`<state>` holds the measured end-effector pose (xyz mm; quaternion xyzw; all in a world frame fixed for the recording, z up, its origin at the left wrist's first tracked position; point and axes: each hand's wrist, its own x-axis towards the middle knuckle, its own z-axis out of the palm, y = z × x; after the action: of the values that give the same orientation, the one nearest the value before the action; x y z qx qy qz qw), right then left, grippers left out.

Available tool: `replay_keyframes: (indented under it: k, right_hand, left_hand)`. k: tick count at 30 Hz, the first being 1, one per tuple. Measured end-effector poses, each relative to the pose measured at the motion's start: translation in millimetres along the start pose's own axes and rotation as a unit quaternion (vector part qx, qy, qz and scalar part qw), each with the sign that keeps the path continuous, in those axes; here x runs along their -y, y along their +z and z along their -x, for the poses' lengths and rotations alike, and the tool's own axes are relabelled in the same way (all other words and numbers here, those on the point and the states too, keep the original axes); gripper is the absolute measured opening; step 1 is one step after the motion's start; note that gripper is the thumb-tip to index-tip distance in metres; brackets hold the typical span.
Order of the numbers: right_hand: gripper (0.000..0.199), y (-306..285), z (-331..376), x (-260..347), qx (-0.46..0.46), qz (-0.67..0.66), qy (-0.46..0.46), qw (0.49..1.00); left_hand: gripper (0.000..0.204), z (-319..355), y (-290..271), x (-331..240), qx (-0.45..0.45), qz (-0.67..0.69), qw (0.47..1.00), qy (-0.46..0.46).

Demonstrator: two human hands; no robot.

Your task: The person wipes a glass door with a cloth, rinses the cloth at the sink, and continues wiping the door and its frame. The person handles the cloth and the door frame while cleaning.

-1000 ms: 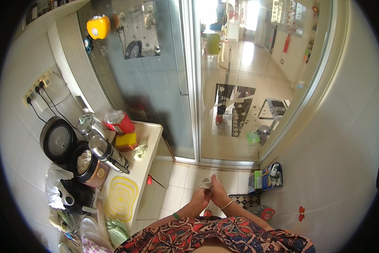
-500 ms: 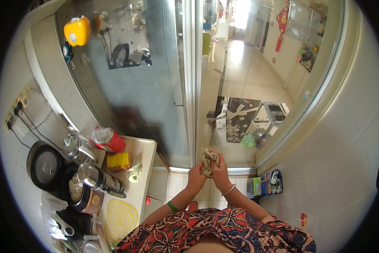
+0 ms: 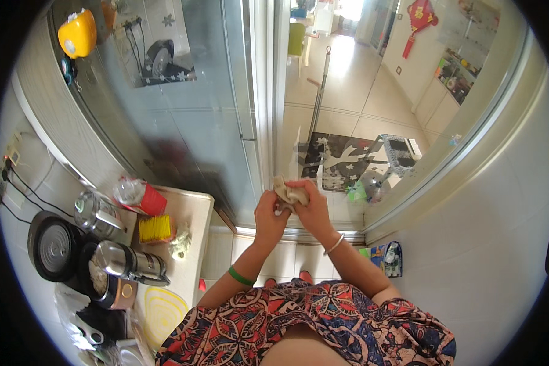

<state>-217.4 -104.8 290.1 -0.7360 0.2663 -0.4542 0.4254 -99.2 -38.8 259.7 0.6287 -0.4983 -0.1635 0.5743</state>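
A crumpled beige cloth (image 3: 291, 194) is bunched between my two hands, held out in front of me before the glass door (image 3: 341, 110). My left hand (image 3: 269, 215) is closed on its left side, below a green wristband. From the right, my right hand (image 3: 312, 207) grips the same cloth, with a pale bangle on the wrist. Parts of the cloth stick out above the fingers, and its underside is hidden by my hands.
On the left counter (image 3: 192, 210) stand a rice cooker (image 3: 112, 293) with its lid up, a steel thermos (image 3: 131, 262), a glass jug (image 3: 97, 213), a red box (image 3: 146, 198) and a yellow sponge (image 3: 156, 229). A blue box (image 3: 389, 259) sits by the right wall.
My hands have come up and slightly left with the cloth, and their grip on it has shifted. The whole view has tilted a little.
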Motion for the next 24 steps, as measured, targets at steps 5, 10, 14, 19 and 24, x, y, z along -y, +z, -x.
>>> replay_keyframes:
  k: [5,10,14,19,24]
  right_hand:
    - [0.042,-19,-97,30,-0.009,0.1,-0.257,0.961]
    - [0.041,-55,-245,94,-0.194,0.277,-0.53,0.778]
    - [0.033,-70,-319,117,-0.234,0.286,-0.506,0.779]
    - [0.041,-43,-303,48,-0.26,0.243,-0.515,0.78]
    - [0.052,-25,-212,-62,-0.013,0.168,-0.405,0.898]
  left_hand:
    - [0.045,-66,12,-51,-0.098,0.157,0.979,0.084]
    - [0.066,-195,-8,-147,-0.262,-0.23,0.814,0.465]
    - [0.05,-252,-11,-188,-0.158,-0.192,0.825,0.508]
    - [0.053,-244,27,-122,-0.202,-0.264,0.83,0.448]
    - [0.055,-153,75,-2,-0.162,-0.382,0.877,0.241]
